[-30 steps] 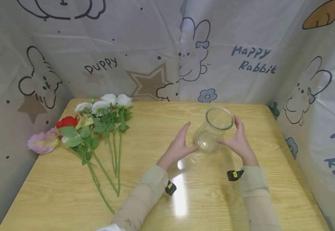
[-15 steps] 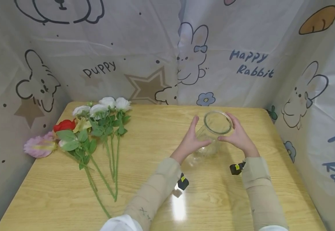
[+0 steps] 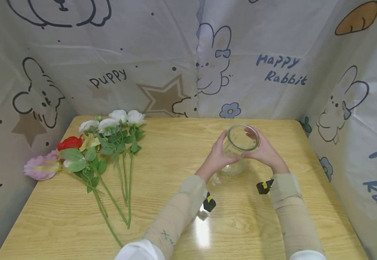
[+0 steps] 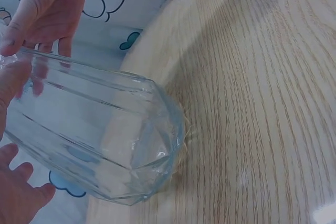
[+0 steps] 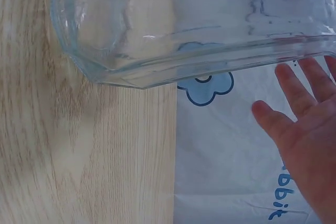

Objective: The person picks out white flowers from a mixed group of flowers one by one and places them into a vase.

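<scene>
A clear glass vase (image 3: 231,168) with a round rim and ribbed sides stands on the wooden table, right of centre. My left hand (image 3: 215,159) holds its left side just below the rim, thumb in front. From the other side my right hand (image 3: 264,153) grips the neck, thumb at the front and fingers round the back. In the left wrist view the vase's faceted base (image 4: 152,150) is close over the wood grain, with both hands near its neck. The right wrist view has the right hand's fingers (image 5: 296,90) along the glass wall.
Artificial flowers lie on the table (image 3: 162,202) at the left: several white ones (image 3: 108,126), a red one (image 3: 69,143), a yellow one (image 3: 89,142) and a pink one (image 3: 42,166), their green stems pointing toward the front. Printed cloth (image 3: 162,43) encloses the back and sides.
My left hand has moved right and up to the vase's neck and now holds it. The right hand has closed in on the neck. The vase has become more upright. The flowers lie unchanged.
</scene>
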The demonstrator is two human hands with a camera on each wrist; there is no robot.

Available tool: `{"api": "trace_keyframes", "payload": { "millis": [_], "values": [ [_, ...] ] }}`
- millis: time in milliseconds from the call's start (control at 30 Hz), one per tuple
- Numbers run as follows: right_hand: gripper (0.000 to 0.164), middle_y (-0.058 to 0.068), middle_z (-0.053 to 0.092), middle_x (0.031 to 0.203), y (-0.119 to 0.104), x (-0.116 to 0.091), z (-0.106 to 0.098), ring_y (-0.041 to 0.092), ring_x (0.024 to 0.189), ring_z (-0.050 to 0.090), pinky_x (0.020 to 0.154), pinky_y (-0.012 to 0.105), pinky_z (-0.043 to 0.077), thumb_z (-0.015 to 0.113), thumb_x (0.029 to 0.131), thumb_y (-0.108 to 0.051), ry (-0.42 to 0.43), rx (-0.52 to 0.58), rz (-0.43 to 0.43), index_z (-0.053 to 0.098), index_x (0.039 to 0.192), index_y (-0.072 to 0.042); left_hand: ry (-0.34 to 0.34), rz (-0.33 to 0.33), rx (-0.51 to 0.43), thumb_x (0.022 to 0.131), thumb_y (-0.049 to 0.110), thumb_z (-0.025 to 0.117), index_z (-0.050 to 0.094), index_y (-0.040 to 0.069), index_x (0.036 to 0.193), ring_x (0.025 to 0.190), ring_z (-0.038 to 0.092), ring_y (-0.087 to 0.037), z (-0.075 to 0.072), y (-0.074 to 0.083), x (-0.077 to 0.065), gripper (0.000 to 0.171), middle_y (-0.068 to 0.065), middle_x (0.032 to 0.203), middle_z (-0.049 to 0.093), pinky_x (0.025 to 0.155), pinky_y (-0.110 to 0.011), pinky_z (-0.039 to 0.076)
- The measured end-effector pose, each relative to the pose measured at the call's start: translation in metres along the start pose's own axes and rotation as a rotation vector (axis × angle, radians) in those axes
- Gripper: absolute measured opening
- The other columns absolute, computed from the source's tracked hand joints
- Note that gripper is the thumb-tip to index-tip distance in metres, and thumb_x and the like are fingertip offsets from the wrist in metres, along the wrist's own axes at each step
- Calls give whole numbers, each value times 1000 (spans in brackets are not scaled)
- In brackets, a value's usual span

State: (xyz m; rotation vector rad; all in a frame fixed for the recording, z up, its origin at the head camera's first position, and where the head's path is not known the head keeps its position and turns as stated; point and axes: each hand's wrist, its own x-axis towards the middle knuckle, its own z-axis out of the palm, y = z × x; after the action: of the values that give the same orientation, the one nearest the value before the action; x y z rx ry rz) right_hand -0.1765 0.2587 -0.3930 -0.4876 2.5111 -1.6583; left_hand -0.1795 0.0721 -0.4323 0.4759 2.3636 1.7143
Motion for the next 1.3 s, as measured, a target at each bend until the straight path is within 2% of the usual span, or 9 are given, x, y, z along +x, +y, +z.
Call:
{"api": "trace_keyframes", "payload": {
  "millis": [133,300,733,1033,1300],
  "values": [
    [91,25,33,139,9,5,0,42,125,31,98,56,31,72,68,9,-45,39,-6,19,142,0,-4,2,-11,71,14,78,21,13,144,132,25,-25,-1,1,1,93,-8,146,28,104,-47,25],
    [92,26,36,136,9,7,1,43,124,31,98,54,32,71,67,11,-68,81,8,18,141,0,-13,46,-30,72,12,77,27,11,142,131,28,-21,-2,4,2,86,-7,143,32,105,-44,24],
    [86,27,39,134,7,6,1,41,124,33,99,54,29,72,66,12,-71,63,11,24,137,4,-25,47,-13,73,14,76,29,4,139,130,29,-24,-2,6,-1,82,-11,142,32,105,-44,26],
    [86,27,39,134,6,1,3,42,124,32,99,58,27,73,67,11,-79,76,2,24,138,3,-3,18,4,73,17,77,31,6,138,129,31,-25,1,7,-7,81,-12,141,32,104,-44,27],
    [88,28,39,134,8,0,6,45,123,32,97,59,29,73,67,11,-89,86,-17,23,139,3,-4,39,29,73,18,77,29,6,139,128,32,-25,-2,5,-11,82,-13,140,33,104,-43,28]
  ]
}}
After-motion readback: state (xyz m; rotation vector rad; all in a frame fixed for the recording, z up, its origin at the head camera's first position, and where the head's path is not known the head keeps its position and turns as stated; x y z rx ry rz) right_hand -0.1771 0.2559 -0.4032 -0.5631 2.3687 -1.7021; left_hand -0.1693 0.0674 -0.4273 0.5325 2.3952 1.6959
